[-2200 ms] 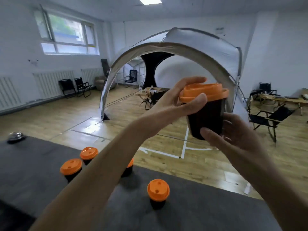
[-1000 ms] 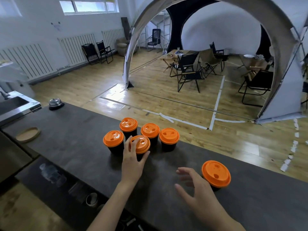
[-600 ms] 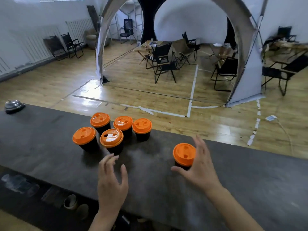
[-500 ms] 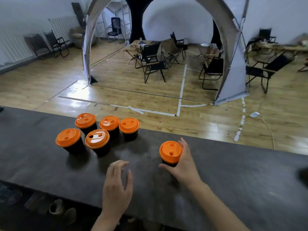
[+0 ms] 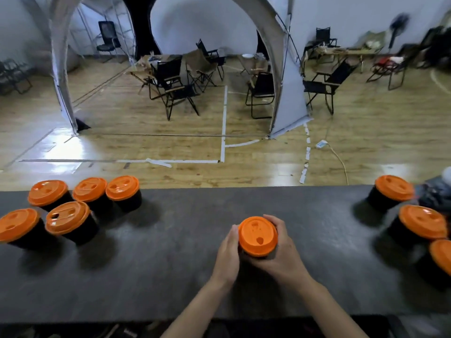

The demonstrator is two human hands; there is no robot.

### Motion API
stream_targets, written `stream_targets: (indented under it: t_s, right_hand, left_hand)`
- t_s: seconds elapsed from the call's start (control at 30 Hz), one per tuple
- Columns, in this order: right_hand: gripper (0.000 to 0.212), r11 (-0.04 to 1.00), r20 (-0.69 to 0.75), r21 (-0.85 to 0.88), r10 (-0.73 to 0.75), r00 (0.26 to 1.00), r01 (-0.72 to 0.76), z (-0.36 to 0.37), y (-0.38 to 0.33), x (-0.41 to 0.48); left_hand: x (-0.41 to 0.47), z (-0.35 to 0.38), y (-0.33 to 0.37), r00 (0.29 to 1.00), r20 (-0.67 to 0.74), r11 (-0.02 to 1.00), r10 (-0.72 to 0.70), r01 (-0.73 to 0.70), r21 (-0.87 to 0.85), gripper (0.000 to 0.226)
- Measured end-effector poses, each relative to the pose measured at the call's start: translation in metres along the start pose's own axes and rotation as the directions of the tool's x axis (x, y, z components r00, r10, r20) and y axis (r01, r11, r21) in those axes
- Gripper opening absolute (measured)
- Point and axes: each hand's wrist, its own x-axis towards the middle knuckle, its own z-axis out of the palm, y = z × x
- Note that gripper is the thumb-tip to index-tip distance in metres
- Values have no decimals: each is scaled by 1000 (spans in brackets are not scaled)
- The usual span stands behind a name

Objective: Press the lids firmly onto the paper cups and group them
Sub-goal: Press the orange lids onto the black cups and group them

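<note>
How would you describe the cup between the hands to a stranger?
Find the long dark counter. Near its middle, between the left cluster and right cluster, stands one orange-lidded cup. Only it has the left hand and right hand around it.

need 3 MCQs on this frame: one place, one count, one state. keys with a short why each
1. Where is the held cup?
A on the floor
B alone at the middle of the counter
C stacked on another cup

2. How many lidded cups are in the left group?
A three
B five
C seven

3. Which hands touch the held cup?
A both
B right only
C neither

Key:
1 B, nothing stands beside it.
2 B, five cluster there.
3 A, left hand and right hand wrap its sides.
</note>
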Motion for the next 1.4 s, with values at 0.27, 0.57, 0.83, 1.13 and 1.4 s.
stream_targets:
  t_s: [0.27,0.57,0.83,1.13,1.4]
  right_hand:
    - [100,998,-30,58,28,999,-26,-39,37,-19]
    - [78,994,-65,101,57,996,-51,-37,46,-21]
    - [80,992,-106,125,36,994,-22,-35,48,-22]
    - [79,989,-70,145,-24,997,34,-35,51,-23]
    - [84,984,-97,175,-11,995,28,-36,56,-23]
  left_hand:
    - [-9,50,-13,994,-10,988,109,-107,113,41]
    - [17,64,-15,993,-60,991,101,-95,95,54]
    - [5,69,-21,979,-135,983,153,-137,121,54]
    - [9,76,-17,980,-104,982,168,-158,100,54]
    - [15,76,-4,993,-40,992,110,-107,69,48]
